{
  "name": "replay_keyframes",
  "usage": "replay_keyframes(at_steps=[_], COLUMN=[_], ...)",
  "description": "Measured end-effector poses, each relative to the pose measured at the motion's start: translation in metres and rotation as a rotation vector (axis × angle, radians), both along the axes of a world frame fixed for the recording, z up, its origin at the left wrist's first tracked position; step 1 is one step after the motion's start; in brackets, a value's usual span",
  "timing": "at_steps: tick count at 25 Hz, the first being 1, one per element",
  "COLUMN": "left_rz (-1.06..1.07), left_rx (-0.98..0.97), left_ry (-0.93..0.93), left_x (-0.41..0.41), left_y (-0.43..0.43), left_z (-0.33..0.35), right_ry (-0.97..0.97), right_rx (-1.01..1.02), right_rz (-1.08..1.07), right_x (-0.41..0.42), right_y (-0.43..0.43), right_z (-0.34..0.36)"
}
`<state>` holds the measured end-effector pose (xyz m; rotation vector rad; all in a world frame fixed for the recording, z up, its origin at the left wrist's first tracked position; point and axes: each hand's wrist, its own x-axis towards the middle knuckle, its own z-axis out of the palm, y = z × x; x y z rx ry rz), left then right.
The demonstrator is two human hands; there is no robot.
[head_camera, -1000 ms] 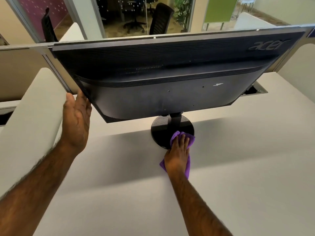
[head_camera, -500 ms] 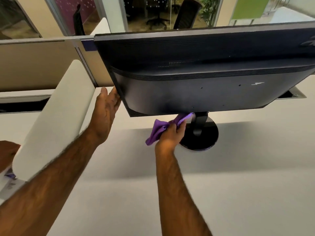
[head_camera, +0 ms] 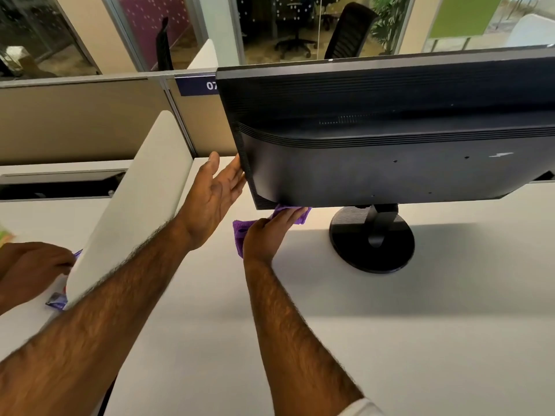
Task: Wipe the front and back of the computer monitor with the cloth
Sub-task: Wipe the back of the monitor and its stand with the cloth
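The black monitor (head_camera: 390,139) stands on its round base (head_camera: 372,244) on the white desk (head_camera: 420,340), with its back toward me. My left hand (head_camera: 210,199) rests flat, fingers straight, against the monitor's left edge. My right hand (head_camera: 267,232) holds the purple cloth (head_camera: 240,232) up against the bottom edge of the monitor near its lower left corner. Part of the cloth sticks out to the left of that hand. The screen side is hidden.
A white curved divider (head_camera: 135,199) runs along the desk's left side. Beyond it, another person's hand (head_camera: 30,265) rests on the neighbouring desk. A beige partition (head_camera: 75,121) closes off the back, with a cable slot (head_camera: 60,184) below it. Office chairs stand behind glass.
My right hand lifted the cloth off the stand base and slid it left along the monitor's bottom edge to the lower left corner. My view shifted left. The left hand stayed on the monitor's edge.
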<state>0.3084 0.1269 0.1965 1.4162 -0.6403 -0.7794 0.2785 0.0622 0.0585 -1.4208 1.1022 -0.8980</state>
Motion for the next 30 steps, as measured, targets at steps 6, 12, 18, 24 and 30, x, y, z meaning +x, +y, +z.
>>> replay_keyframes(at_steps=[6,12,18,24,30], left_rz=[0.030,-0.004,-0.041,-0.036,0.003], left_rx=[0.071,0.089,0.054,0.050,0.082], left_ry=[0.063,0.091,0.057,0.058,0.055], left_x=[0.001,0.008,0.010,0.009,0.002], left_y=[0.001,0.003,0.005,0.005,0.004], left_z=[0.004,0.007,0.005,0.002,0.006], right_ry=[0.181,0.345,0.805,0.503,0.345], right_rx=[0.043,-0.830,-1.490,-1.441,-1.685], right_rz=[0.321,0.421,0.447,0.577,0.339], right_x=[-0.016,-0.070,-0.084,-0.122,-0.126], right_y=[0.032,0.037,-0.046,-0.048,-0.070], right_z=[0.004,0.009,-0.007,0.024,0.077])
